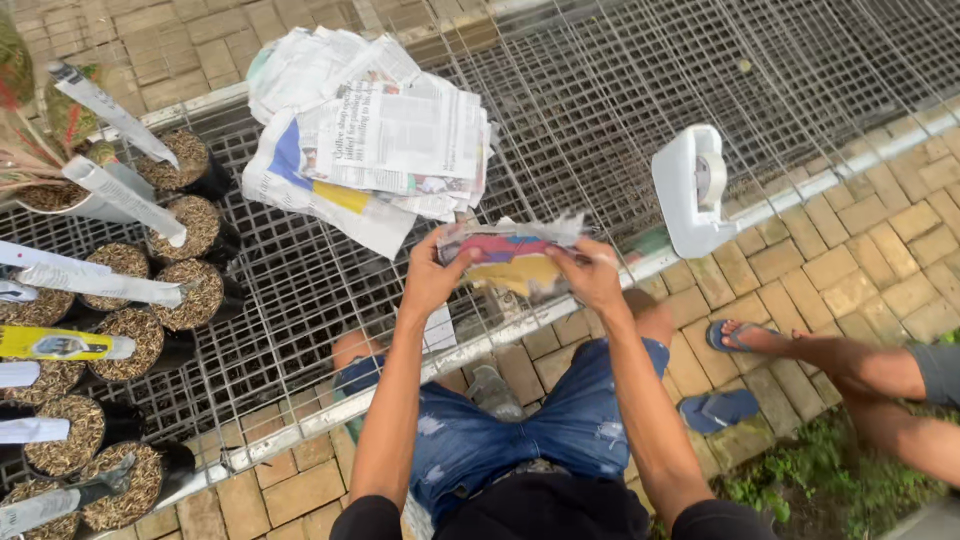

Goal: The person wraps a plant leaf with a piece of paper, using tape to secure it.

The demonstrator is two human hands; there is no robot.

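Observation:
Both my hands grip one folded newspaper bundle [512,253] with red, blue and yellow print, held over the near edge of a wire mesh bench [600,100]. My left hand [432,276] clasps its left end and my right hand [593,276] clasps its right end. What is inside the bundle is hidden. A loose pile of newspaper sheets [370,135] lies on the mesh just beyond my hands. A white tape dispenser [692,190] stands on the mesh to the right of the bundle.
Several small black pots [190,290] filled with brown husk stand along the left, some holding paper-wrapped plants [100,283]. Another person's legs [860,365] in blue sandals stretch in from the right over brick paving [860,270]. Grass [800,485] grows at the lower right.

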